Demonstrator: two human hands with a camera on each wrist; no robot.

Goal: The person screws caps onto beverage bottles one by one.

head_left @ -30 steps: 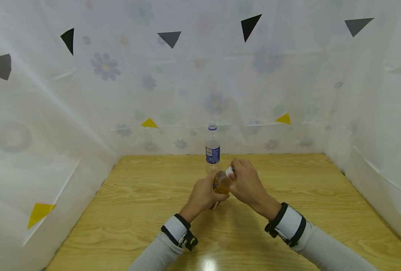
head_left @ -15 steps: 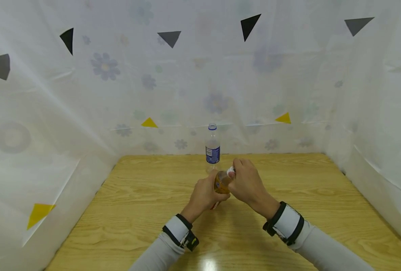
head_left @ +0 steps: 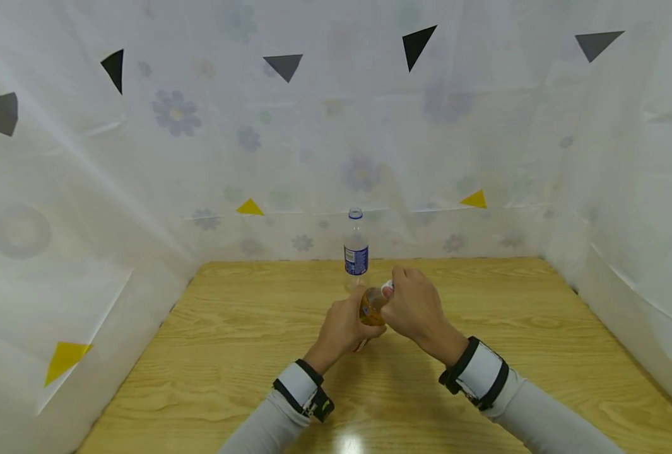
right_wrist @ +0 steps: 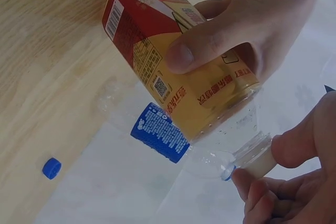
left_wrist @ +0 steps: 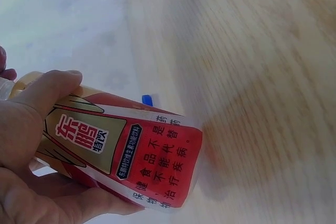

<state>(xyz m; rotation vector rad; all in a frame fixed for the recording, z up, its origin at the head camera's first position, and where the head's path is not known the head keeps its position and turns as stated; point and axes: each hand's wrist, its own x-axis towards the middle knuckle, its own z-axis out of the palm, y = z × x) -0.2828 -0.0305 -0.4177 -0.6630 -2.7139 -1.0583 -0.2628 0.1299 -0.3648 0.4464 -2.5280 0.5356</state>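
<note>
My left hand (head_left: pixel 338 325) grips a drink bottle (left_wrist: pixel 157 161) with a red and gold label, fingers and thumb wrapped round its body. The bottle leans, its neck towards the right, over the wooden table. At that neck my right hand (head_left: pixel 418 309) pinches the white cap (right_wrist: pixel 261 162) between thumb and fingers. Part of the clear neck shows right beside the cap in the right wrist view. Behind the hands stands a clear bottle (head_left: pixel 356 252) with a blue label and an uncapped mouth.
A loose blue cap (right_wrist: pixel 51 168) lies on the table (head_left: pixel 228 347), near the clear bottle. White sheeting (head_left: pixel 313 139) with flowers and coloured triangles rises behind the table and along both sides.
My right hand has turned slightly at the cap, and its thumb now covers more of the white. The left hand keeps its grip on the drink bottle and has barely moved.
</note>
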